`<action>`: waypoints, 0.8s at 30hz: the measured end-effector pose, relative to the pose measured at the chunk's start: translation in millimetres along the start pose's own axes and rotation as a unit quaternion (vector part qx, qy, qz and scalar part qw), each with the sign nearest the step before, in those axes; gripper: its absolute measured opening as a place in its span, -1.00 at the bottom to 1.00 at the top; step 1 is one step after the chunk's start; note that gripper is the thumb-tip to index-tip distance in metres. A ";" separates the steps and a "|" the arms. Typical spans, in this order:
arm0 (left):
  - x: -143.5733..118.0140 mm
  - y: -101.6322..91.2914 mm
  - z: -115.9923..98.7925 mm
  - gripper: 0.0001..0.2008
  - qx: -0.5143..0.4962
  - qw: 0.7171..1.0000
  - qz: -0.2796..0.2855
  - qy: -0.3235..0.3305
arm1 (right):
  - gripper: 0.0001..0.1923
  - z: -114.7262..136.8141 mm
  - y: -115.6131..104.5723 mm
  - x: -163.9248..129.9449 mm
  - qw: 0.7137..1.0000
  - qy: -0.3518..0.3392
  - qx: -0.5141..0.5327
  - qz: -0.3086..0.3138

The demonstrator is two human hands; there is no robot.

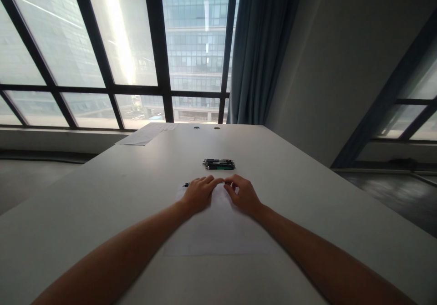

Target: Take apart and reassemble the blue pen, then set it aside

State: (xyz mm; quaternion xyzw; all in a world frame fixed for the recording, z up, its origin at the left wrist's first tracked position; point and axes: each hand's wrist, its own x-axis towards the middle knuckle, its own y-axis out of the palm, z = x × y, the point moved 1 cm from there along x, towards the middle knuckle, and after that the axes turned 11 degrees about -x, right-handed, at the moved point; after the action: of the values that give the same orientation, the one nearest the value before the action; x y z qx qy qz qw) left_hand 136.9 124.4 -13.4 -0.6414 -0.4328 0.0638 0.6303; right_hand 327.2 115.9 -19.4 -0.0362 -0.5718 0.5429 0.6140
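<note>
The white table [153, 173] carries a paper sheet [216, 241]. The left hand [200, 193] and right hand [242, 195] meet over its far edge. Beyond lies a pen pile [218, 164]. The left hand grasps a dark pen [185, 185]; the right appears to pinch its opposite end.

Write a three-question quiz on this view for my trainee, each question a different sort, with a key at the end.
1. True or false: the pile of pens lies farther from the camera than both the left hand and the right hand.
2. Pick one. The curtain by the window is: A red, B yellow, C blue.
3. Fill in: the end of a dark pen pokes out beside the ____ hand.

Key: 1 true; 2 C; 3 left.
</note>
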 end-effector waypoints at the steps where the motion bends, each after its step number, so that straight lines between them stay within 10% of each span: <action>1: 0.0 -0.6 -0.5 -0.62 0.000 1.000 0.004 0.000 | -0.88 -0.2 -0.1 0.1 1.000 0.004 -0.003 -0.001; 24: 0.9 -4.3 -4.5 -0.60 0.040 0.993 -0.082 -0.068 | -0.90 -1.4 0.0 -0.4 0.999 0.040 0.003 0.017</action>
State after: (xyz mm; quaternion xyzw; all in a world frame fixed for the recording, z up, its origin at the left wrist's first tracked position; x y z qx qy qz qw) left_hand 138.2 120.9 -8.4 -0.5718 -0.5233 0.0728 0.6277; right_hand 328.4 116.4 -20.1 -0.0654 -0.5443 0.5532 0.6272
